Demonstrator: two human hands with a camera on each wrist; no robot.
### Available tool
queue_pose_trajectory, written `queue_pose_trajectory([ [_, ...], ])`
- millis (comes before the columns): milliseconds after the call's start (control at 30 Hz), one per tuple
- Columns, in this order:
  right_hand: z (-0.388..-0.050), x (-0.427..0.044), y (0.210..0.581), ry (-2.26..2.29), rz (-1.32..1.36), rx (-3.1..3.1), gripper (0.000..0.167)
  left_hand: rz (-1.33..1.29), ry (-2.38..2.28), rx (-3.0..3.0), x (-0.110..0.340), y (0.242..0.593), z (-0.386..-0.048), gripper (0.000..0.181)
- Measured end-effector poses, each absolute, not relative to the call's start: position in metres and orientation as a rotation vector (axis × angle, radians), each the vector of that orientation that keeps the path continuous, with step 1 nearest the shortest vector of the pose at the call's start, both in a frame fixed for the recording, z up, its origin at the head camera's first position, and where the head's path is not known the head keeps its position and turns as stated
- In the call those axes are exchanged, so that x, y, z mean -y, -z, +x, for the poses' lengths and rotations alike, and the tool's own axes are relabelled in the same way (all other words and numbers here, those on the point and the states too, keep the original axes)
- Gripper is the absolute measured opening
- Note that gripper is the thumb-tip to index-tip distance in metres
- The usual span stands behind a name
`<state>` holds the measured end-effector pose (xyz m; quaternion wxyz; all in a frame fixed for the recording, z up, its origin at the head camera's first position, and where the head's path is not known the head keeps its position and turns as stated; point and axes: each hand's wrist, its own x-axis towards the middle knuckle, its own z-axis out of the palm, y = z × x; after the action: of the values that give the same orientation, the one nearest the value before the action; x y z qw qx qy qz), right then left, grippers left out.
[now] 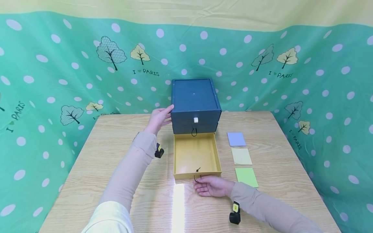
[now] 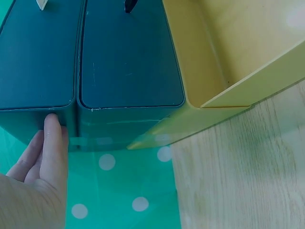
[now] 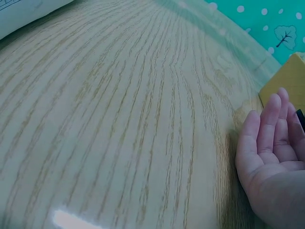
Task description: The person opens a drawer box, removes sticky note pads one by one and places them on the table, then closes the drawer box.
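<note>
A dark blue box of stacked drawers [image 1: 194, 95] stands at the back of the table. Its lowest drawer [image 1: 192, 153], yellow inside, is pulled out toward the front, and only a black cord knot [image 1: 198, 169] shows in it. My left hand [image 1: 158, 119] rests against the box's left side with its fingers extended, as the left wrist view also shows [image 2: 45, 162]. At the drawer's front, my right hand [image 1: 214, 186] pinches the black cord loop [image 1: 196, 180]. In the right wrist view the right hand [image 3: 274, 152] has its fingers gently bent; its grip there is mostly hidden.
Blue [image 1: 236, 139], pale yellow [image 1: 241, 156] and green sticky note pads [image 1: 246, 176] lie in a row right of the drawer. Above it, the upper drawers carry a white knob [image 1: 196, 120] and another black loop [image 1: 194, 132]. A dotted green curtain [image 1: 180, 61] surrounds the table.
</note>
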<state>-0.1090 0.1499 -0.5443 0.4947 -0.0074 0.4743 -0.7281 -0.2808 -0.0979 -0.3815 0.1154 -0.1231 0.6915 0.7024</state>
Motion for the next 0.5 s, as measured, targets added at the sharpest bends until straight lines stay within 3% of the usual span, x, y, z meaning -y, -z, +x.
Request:
queue_pose_trajectory([
  [500, -0.1067, -0.1507, 0.5436, 1.768, 0.002, -1.163, 0.022, -0.358, -2.055, -2.027, 0.0985, 0.3838, -0.2823, 0.061],
])
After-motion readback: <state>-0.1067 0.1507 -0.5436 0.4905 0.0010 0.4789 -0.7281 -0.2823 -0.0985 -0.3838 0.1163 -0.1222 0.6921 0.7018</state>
